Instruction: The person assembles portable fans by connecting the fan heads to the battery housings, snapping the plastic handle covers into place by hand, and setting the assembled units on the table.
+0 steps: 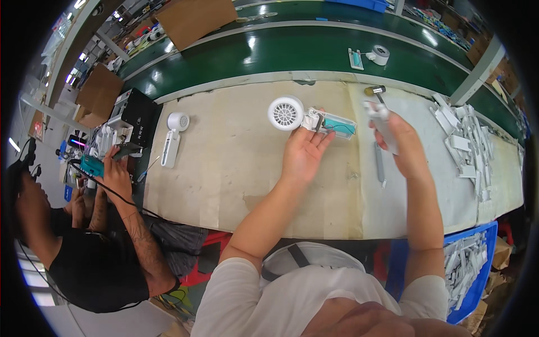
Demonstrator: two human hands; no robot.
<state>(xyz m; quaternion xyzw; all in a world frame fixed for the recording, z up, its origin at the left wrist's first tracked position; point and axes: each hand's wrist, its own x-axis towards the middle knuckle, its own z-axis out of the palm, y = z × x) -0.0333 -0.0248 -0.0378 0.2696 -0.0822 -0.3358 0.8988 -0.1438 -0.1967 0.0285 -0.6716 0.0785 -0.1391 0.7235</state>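
two hands are up over the counter [236,168]. the left hand [303,151] has its palm up and its fingers [323,137] curl on the middle of a small fan with no cover [309,118]. the fan is off the counter a little, held in the air. its round white head [286,113] sticks out to the left of the fingers. its open handle, with a blue-green part inside [339,124], sticks out to the right. so the long way of the fan goes left to right, a bit tilted down on the right.

the right hand [401,146] is just beside the open end of the handle, to its right, not touching it. its fingers are closed around a white cover piece [382,121]. that piece stands almost up and down, so it does not line up with the handle, which lies sideways. the right hand is the nearer one to the open handle end.

a thin grey tool [379,163] lies on the counter under the right hand. a small hammer [375,91] lies near the back edge. a pile of white cover pieces [466,140] sits far right, well apart from the fan. one finished white fan [173,140] lies far left. another person [95,247] works at the left with a blue-green thing in a hand [115,177]. a green belt [292,50] runs behind the counter
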